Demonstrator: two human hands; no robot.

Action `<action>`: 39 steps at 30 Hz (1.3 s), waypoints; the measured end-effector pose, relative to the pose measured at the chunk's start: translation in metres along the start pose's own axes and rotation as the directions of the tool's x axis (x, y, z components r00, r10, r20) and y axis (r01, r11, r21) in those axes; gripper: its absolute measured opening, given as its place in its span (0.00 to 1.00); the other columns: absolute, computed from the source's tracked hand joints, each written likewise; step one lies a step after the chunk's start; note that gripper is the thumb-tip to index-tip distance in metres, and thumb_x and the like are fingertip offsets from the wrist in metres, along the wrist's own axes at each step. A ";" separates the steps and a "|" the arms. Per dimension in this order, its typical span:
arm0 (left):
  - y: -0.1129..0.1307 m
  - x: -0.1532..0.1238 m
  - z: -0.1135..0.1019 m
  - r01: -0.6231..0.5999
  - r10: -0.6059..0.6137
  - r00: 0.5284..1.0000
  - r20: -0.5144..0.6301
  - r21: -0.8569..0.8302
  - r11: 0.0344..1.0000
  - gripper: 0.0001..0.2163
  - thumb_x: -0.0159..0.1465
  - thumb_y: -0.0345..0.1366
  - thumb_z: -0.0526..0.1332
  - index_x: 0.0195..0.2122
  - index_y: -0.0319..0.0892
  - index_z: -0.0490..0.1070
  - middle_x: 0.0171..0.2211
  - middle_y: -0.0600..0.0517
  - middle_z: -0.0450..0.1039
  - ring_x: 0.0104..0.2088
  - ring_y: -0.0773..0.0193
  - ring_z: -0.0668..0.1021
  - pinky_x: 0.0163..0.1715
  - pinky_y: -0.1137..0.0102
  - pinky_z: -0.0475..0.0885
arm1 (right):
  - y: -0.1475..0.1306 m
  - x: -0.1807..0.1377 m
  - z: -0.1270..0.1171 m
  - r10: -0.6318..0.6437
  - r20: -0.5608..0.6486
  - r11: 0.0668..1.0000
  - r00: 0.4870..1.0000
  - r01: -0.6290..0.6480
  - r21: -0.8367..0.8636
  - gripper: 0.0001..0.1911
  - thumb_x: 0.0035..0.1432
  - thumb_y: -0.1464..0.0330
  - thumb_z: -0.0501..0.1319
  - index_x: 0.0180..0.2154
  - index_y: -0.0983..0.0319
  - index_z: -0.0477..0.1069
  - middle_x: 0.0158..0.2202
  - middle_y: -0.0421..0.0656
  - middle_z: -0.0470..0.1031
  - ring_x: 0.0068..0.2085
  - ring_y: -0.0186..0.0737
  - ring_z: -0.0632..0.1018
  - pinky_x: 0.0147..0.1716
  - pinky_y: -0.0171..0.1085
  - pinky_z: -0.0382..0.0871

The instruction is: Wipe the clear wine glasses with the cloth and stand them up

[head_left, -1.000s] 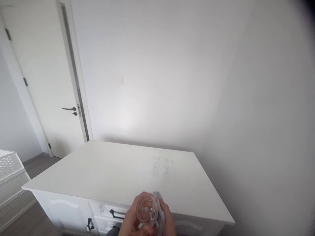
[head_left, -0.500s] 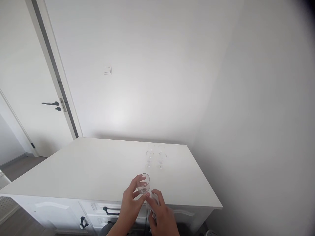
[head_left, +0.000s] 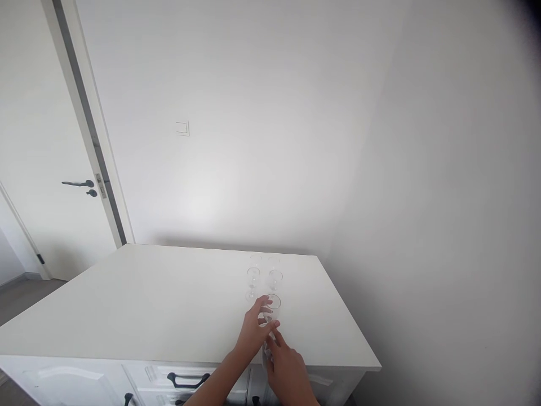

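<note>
My left hand (head_left: pixel 255 326) is closed around a clear stemmed glass (head_left: pixel 274 304), its rim tilted up and away over the front part of the white cabinet top (head_left: pixel 169 304). Just below, my right hand (head_left: pixel 287 361) has its fingertips at the foot of that glass. A white, crumpled piece that looks like a cloth (head_left: pixel 265 356) hangs from the right fingers, partly hidden by them. Beyond my hands stand more clear stemmed glasses in two columns, one glass (head_left: pixel 253 273) at the left and another glass (head_left: pixel 276 276) at the right; their outlines are faint.
The cabinet front has dark handles (head_left: pixel 188 380). A white wall (head_left: pixel 270 141) with a light switch (head_left: pixel 182 128) rises behind the cabinet. At the left is a white door (head_left: pixel 46 141) with a dark lever handle (head_left: pixel 78 183).
Both hands have moved right and slightly forward with the glass, closer to the standing glasses. The white cloth has come along in my right hand. The view has shifted slightly.
</note>
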State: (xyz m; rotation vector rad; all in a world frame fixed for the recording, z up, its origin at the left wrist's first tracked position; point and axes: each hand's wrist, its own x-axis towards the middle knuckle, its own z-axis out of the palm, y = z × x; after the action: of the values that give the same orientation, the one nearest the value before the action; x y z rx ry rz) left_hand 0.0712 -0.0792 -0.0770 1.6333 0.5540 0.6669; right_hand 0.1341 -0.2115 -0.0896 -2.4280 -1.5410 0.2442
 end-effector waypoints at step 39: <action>-0.052 -0.010 -0.139 -0.008 0.004 1.000 0.008 0.667 0.745 0.18 0.70 0.48 0.49 0.26 0.45 0.50 0.24 0.56 0.57 0.28 0.63 0.62 0.31 0.67 0.54 | 0.077 -0.024 -0.038 0.038 0.104 0.964 0.994 -0.063 0.258 0.17 0.64 0.69 0.51 0.43 0.58 0.79 0.47 0.48 0.81 0.48 0.48 0.79 0.48 0.41 0.69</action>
State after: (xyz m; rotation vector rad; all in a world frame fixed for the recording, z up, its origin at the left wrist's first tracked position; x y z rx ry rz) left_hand -0.0323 0.0211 -0.1143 2.3117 0.8503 0.4840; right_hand 0.2011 -0.2693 -0.0761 -2.2784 -1.3866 0.5481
